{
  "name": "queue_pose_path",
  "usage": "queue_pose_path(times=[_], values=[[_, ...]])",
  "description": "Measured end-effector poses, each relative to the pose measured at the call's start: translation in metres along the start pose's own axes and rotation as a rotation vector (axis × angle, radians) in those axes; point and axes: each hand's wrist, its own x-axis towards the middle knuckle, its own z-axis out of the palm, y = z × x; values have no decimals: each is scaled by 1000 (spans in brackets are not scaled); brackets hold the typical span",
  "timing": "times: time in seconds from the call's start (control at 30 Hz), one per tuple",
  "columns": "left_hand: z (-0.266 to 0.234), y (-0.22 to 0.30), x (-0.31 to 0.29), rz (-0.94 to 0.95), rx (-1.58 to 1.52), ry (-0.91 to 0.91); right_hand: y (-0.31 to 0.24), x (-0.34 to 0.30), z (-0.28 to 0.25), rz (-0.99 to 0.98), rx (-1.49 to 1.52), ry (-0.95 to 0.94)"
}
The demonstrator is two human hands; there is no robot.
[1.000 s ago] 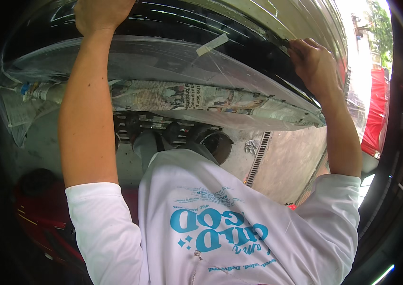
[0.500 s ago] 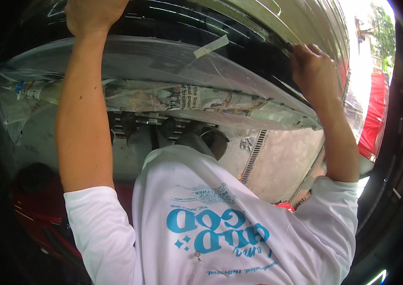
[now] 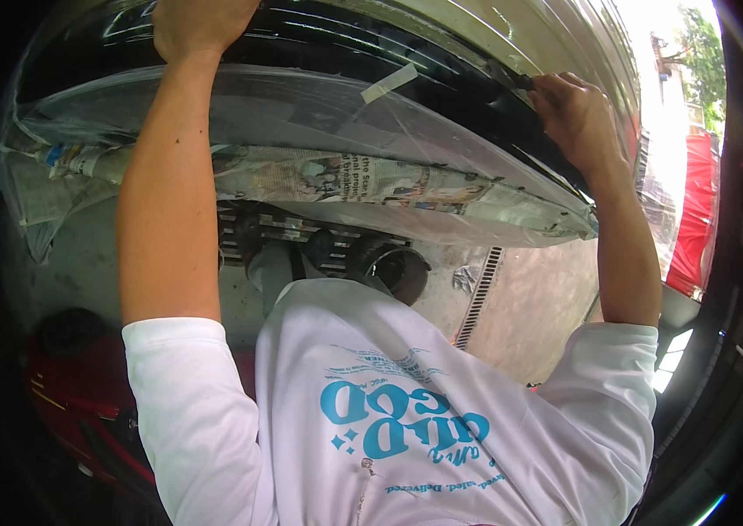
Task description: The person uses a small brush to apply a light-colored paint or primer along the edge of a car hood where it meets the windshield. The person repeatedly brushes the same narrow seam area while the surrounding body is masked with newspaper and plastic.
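Before me curves a vehicle body with a glossy black band (image 3: 336,44) below a gold-beige panel (image 3: 555,39). My left hand (image 3: 205,26) rests against the black band at the top edge of the picture; its fingers are cut off from view. At the right, my right hand (image 3: 580,118) is closed with its fingertips on a thin dark flat piece (image 3: 511,77), beside the seam between black and beige. Whether that piece is loose or part of the vehicle, I cannot tell. A short strip of pale masking tape (image 3: 389,84) sticks to the band's lower edge.
Clear plastic film (image 3: 257,101) and a long roll of newspaper (image 3: 301,175) hang along the lower edge. Below are a slatted grating (image 3: 336,254), a dark round bucket (image 3: 398,272) and a floor drain (image 3: 479,298). A red vehicle (image 3: 91,386) stands at lower left, red sheeting (image 3: 694,210) at right.
My left hand has moved a little to the right along the black band. The right hand has shifted slightly up, and the dark piece at its fingertips now shows more plainly.
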Motion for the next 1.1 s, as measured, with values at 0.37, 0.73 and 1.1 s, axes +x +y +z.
queue_pose_path(times=[0.37,0.73,1.1], values=[[2,-2,-4,-1,11,-40,26,60,-25,-7,138,-356],[-9,4,1,-19,5,-30,-6,6,-1,38,23,-15],[-6,1,3,-21,5,-39,-22,0,11,-11,-125,71]])
